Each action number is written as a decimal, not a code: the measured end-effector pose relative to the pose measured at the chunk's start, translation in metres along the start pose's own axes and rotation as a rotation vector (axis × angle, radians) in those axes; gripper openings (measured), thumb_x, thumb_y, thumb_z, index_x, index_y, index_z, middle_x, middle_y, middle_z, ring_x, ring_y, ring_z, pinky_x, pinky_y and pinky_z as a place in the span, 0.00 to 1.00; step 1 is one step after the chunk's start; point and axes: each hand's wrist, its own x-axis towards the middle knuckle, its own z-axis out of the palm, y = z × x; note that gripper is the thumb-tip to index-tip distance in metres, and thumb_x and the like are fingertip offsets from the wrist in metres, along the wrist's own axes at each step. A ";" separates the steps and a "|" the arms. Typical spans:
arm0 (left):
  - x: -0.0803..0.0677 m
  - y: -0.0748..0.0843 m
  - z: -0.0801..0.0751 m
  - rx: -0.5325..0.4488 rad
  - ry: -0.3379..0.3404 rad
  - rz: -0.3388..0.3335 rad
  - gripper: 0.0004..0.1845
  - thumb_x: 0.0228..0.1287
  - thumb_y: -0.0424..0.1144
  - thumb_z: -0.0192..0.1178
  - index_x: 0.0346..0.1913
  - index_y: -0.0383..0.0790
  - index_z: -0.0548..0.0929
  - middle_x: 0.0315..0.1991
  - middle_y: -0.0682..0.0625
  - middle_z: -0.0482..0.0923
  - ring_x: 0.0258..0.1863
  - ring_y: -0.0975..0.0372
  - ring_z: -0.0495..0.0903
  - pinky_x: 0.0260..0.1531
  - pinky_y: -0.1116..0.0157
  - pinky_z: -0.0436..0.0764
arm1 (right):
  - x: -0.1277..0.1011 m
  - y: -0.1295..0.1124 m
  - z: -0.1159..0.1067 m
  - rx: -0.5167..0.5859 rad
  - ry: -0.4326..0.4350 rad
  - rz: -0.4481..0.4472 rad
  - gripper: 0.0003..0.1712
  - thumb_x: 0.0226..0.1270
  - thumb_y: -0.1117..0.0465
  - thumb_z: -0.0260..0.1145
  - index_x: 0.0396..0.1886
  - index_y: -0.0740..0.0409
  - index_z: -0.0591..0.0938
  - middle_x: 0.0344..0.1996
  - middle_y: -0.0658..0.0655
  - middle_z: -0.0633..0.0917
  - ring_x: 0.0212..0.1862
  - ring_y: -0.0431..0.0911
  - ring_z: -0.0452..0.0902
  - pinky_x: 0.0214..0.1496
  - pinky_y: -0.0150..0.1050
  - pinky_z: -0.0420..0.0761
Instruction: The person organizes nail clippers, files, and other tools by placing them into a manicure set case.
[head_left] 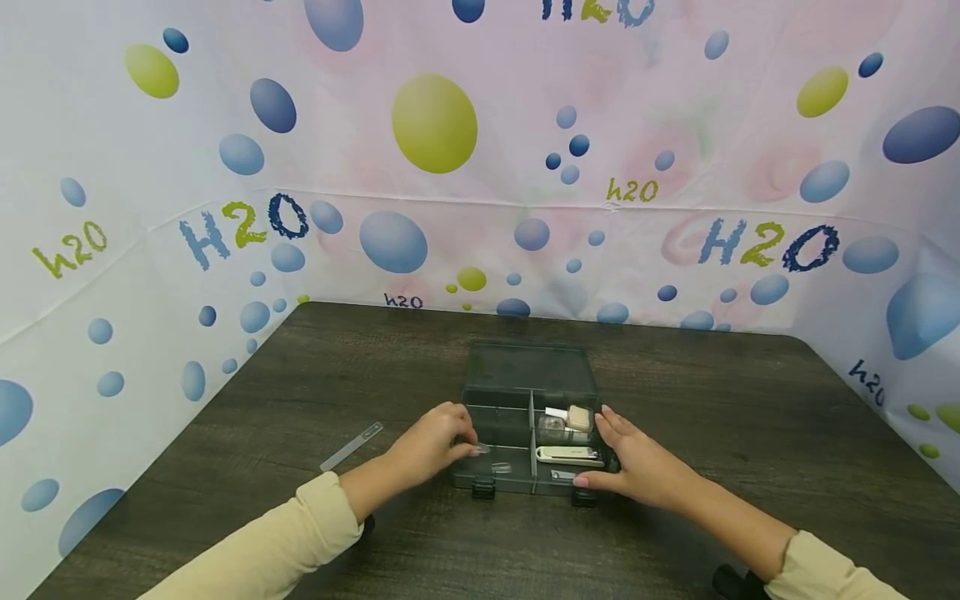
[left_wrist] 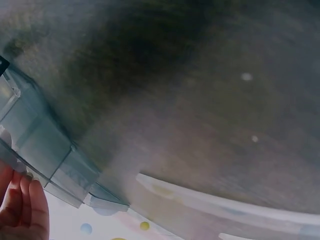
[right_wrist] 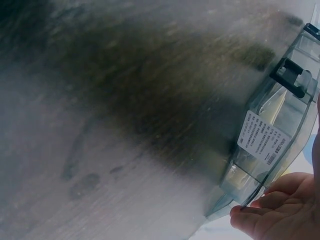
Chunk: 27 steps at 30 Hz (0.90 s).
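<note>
Left hand [head_left: 429, 443] pinches clear plastic piece [head_left: 483, 448] at front-left compartment of open smoky-grey plastic box [head_left: 498, 427]; right hand [head_left: 647, 467], spread wide, touches right edge. Dark wood-grain table [head_left: 712, 400] extends beyond both sides to white bubble-printed backdrop [head_left: 465, 42].

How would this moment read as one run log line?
left hand: pinches small clear piece over open box; right hand: touches box's right side; nail clipper: in box's right half; translucent strip: table, left of box
</note>
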 end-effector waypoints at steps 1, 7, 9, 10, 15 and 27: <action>0.000 0.000 0.000 0.010 -0.008 -0.002 0.04 0.52 0.35 0.67 0.30 0.37 0.85 0.32 0.52 0.78 0.35 0.61 0.74 0.34 0.73 0.79 | 0.000 0.000 0.000 0.000 0.000 0.000 0.60 0.50 0.32 0.63 0.66 0.77 0.60 0.67 0.76 0.56 0.67 0.69 0.55 0.60 0.64 0.67; -0.001 0.000 0.001 0.041 -0.020 0.012 0.06 0.52 0.37 0.66 0.31 0.37 0.86 0.32 0.52 0.78 0.34 0.62 0.73 0.34 0.74 0.78 | 0.000 -0.001 0.001 0.003 0.000 -0.002 0.59 0.51 0.32 0.64 0.66 0.77 0.59 0.67 0.76 0.56 0.66 0.70 0.56 0.59 0.64 0.67; -0.002 -0.001 0.001 0.036 0.003 0.023 0.06 0.52 0.37 0.67 0.31 0.37 0.86 0.32 0.52 0.78 0.34 0.62 0.73 0.34 0.73 0.78 | -0.001 -0.001 0.002 0.001 0.003 -0.004 0.59 0.51 0.32 0.64 0.66 0.77 0.60 0.67 0.76 0.56 0.66 0.70 0.56 0.59 0.64 0.67; -0.003 -0.001 0.001 0.033 0.021 0.028 0.06 0.52 0.37 0.67 0.31 0.37 0.86 0.32 0.52 0.78 0.34 0.63 0.73 0.34 0.73 0.78 | -0.001 0.000 0.002 0.002 0.003 -0.003 0.59 0.51 0.32 0.63 0.66 0.76 0.60 0.67 0.76 0.56 0.66 0.69 0.56 0.59 0.64 0.67; -0.007 -0.005 -0.003 0.014 0.124 0.021 0.08 0.51 0.38 0.68 0.33 0.37 0.86 0.34 0.52 0.80 0.36 0.61 0.76 0.37 0.69 0.80 | -0.001 0.000 0.001 -0.002 0.007 0.004 0.60 0.50 0.32 0.63 0.66 0.76 0.60 0.67 0.76 0.56 0.66 0.69 0.56 0.59 0.64 0.67; -0.038 -0.023 -0.020 0.001 0.237 -0.097 0.11 0.49 0.36 0.69 0.37 0.36 0.84 0.36 0.50 0.81 0.38 0.57 0.79 0.38 0.62 0.81 | -0.001 0.001 0.001 0.007 0.002 0.000 0.60 0.50 0.31 0.62 0.66 0.75 0.60 0.68 0.75 0.56 0.67 0.69 0.55 0.59 0.64 0.67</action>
